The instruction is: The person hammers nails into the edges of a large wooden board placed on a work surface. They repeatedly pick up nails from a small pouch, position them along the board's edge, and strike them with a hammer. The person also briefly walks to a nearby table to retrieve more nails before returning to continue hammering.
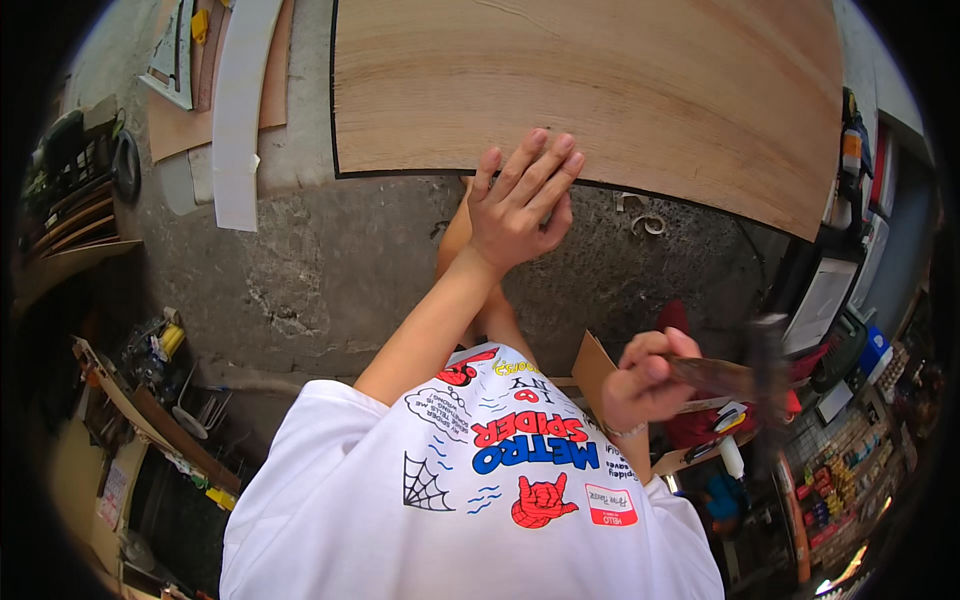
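My left hand [521,202] lies flat with its fingers spread over the near edge of a plywood panel [600,90]. The panel has a dark border strip along its edges. I see nothing between those fingers, though the underside of the hand is hidden. Off to the right, my right hand [649,379] is closed around the wooden handle of a hammer [712,375]. The hammer's dark head points away to the right and is blurred. It is held apart from the panel, to the right of my white printed T-shirt [480,517].
At the upper left, a white strip [240,127] and a metal square [176,67] lie on a thin board [165,131]. A tape ring [649,225] is on the concrete floor [360,247]. An open cardboard box [592,360] stands under my right arm. Cluttered shelves [840,480] line the right.
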`<control>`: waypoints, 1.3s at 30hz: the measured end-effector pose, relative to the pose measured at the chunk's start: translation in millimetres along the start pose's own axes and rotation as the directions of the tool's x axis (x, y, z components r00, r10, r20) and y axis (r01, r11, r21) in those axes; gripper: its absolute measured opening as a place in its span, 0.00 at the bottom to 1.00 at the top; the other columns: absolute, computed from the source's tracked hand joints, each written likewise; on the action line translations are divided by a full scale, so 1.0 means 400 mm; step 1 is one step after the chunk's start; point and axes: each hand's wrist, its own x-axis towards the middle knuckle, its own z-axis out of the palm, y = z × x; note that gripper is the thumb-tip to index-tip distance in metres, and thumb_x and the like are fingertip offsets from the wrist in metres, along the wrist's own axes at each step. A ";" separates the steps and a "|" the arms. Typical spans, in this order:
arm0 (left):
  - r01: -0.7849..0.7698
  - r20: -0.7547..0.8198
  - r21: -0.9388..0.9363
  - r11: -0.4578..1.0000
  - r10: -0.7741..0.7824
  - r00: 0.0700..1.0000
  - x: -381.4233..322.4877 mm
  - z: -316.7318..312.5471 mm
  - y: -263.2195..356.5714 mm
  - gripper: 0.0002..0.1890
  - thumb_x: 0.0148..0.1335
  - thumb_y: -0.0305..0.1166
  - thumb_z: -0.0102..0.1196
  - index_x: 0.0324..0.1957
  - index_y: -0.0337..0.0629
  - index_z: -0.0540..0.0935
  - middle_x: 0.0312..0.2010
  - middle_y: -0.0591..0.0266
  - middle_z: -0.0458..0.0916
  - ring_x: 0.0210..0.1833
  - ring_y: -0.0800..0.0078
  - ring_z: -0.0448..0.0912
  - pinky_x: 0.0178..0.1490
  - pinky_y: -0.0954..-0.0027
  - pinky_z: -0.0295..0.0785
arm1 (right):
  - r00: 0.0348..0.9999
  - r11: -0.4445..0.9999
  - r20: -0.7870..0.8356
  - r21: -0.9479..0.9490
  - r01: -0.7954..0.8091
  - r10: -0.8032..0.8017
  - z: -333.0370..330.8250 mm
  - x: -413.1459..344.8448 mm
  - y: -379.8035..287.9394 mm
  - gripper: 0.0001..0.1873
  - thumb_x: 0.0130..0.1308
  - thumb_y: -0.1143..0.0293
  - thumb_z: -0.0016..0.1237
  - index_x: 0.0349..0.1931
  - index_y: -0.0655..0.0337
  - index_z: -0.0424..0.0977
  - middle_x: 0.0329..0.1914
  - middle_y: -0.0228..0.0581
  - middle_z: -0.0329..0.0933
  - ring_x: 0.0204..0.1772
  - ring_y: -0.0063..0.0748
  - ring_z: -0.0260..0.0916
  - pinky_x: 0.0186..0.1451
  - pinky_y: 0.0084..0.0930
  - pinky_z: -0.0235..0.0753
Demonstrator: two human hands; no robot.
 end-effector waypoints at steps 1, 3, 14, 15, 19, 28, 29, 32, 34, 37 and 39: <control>0.000 0.005 -0.001 1.000 0.000 1.000 0.000 -0.001 -0.001 0.25 0.59 0.32 0.59 0.61 0.56 0.87 0.67 0.72 0.81 0.74 0.70 0.73 0.85 0.58 0.43 | 0.995 0.971 0.088 -0.233 0.058 -0.038 0.012 -0.001 0.013 0.17 0.81 0.66 0.48 0.59 0.71 0.72 0.35 0.51 0.83 0.30 0.43 0.82 0.33 0.29 0.78; -0.013 0.012 -0.002 1.000 0.013 1.000 0.000 -0.003 -0.004 0.26 0.60 0.32 0.58 0.62 0.56 0.86 0.67 0.73 0.81 0.75 0.71 0.72 0.85 0.57 0.43 | 0.937 0.924 0.273 -0.367 -0.110 0.220 0.017 -0.006 0.035 0.14 0.80 0.68 0.48 0.57 0.70 0.73 0.40 0.54 0.84 0.34 0.52 0.85 0.33 0.33 0.80; -0.029 0.033 0.005 1.000 0.029 0.999 0.007 -0.016 -0.007 0.26 0.60 0.30 0.57 0.62 0.56 0.86 0.68 0.72 0.80 0.75 0.71 0.72 0.84 0.59 0.44 | 0.995 0.952 0.094 -0.307 -0.008 0.039 0.017 0.026 0.009 0.11 0.80 0.65 0.48 0.47 0.66 0.73 0.30 0.39 0.78 0.25 0.36 0.74 0.27 0.33 0.72; -0.038 0.031 0.007 0.999 0.038 0.999 0.012 -0.018 -0.010 0.26 0.60 0.30 0.57 0.63 0.55 0.86 0.68 0.72 0.80 0.75 0.71 0.72 0.84 0.59 0.44 | 0.991 0.952 0.088 -0.297 -0.074 0.104 0.016 0.027 0.012 0.14 0.82 0.61 0.46 0.48 0.66 0.74 0.29 0.34 0.77 0.24 0.27 0.72 0.26 0.28 0.70; -0.024 0.056 -0.009 1.000 0.025 0.998 0.014 -0.025 -0.004 0.27 0.60 0.30 0.57 0.63 0.55 0.85 0.68 0.71 0.80 0.76 0.71 0.72 0.84 0.59 0.44 | 0.982 0.956 -0.162 0.262 0.133 -0.092 -0.004 0.013 0.015 0.10 0.81 0.68 0.47 0.50 0.67 0.71 0.32 0.43 0.80 0.27 0.42 0.79 0.26 0.36 0.75; -0.026 0.144 -0.001 1.000 0.026 0.989 0.012 -0.049 -0.002 0.30 0.59 0.31 0.58 0.67 0.54 0.82 0.72 0.70 0.76 0.78 0.72 0.69 0.84 0.57 0.43 | 0.982 0.972 0.060 -0.164 -0.166 0.178 -0.010 0.045 0.004 0.13 0.82 0.65 0.47 0.51 0.68 0.72 0.29 0.38 0.77 0.25 0.33 0.75 0.28 0.28 0.73; -0.028 0.157 0.005 1.000 0.027 0.987 0.016 -0.052 -0.001 0.30 0.59 0.31 0.58 0.67 0.54 0.82 0.72 0.70 0.76 0.78 0.72 0.69 0.84 0.57 0.43 | 0.979 0.969 0.007 -0.148 -0.200 0.204 -0.022 0.055 0.002 0.14 0.82 0.64 0.46 0.51 0.68 0.73 0.29 0.36 0.77 0.24 0.28 0.73 0.28 0.25 0.72; -0.045 0.200 0.028 0.999 0.038 0.979 0.028 -0.072 0.001 0.31 0.60 0.32 0.58 0.68 0.54 0.80 0.73 0.70 0.75 0.78 0.72 0.68 0.84 0.56 0.43 | 0.999 0.984 0.018 -0.177 0.030 -0.028 -0.028 0.065 0.011 0.12 0.82 0.65 0.47 0.48 0.67 0.73 0.30 0.39 0.79 0.26 0.35 0.75 0.31 0.32 0.76; -0.044 0.253 0.014 0.999 0.039 0.967 0.035 -0.088 0.001 0.32 0.60 0.32 0.59 0.70 0.54 0.79 0.74 0.70 0.73 0.79 0.72 0.67 0.83 0.55 0.44 | 0.988 0.967 0.125 -0.226 0.114 -0.087 -0.007 0.063 0.044 0.13 0.78 0.69 0.51 0.54 0.67 0.71 0.30 0.52 0.79 0.31 0.60 0.80 0.32 0.44 0.77; -0.043 0.352 -0.003 0.999 0.041 0.935 0.048 -0.112 0.001 0.36 0.61 0.34 0.59 0.75 0.55 0.73 0.77 0.68 0.68 0.81 0.69 0.62 0.83 0.53 0.44 | 0.897 0.911 0.323 -0.376 -0.172 0.302 -0.001 0.034 0.079 0.13 0.79 0.66 0.49 0.56 0.65 0.71 0.33 0.55 0.81 0.34 0.64 0.80 0.34 0.47 0.78; -0.042 0.421 -0.016 0.999 0.045 0.906 0.054 -0.133 0.009 0.38 0.62 0.34 0.59 0.77 0.57 0.69 0.79 0.65 0.64 0.83 0.65 0.58 0.82 0.51 0.44 | 0.930 0.945 0.264 -0.271 -0.183 0.256 -0.033 0.027 0.083 0.14 0.82 0.62 0.46 0.53 0.65 0.74 0.32 0.51 0.81 0.31 0.54 0.81 0.33 0.41 0.77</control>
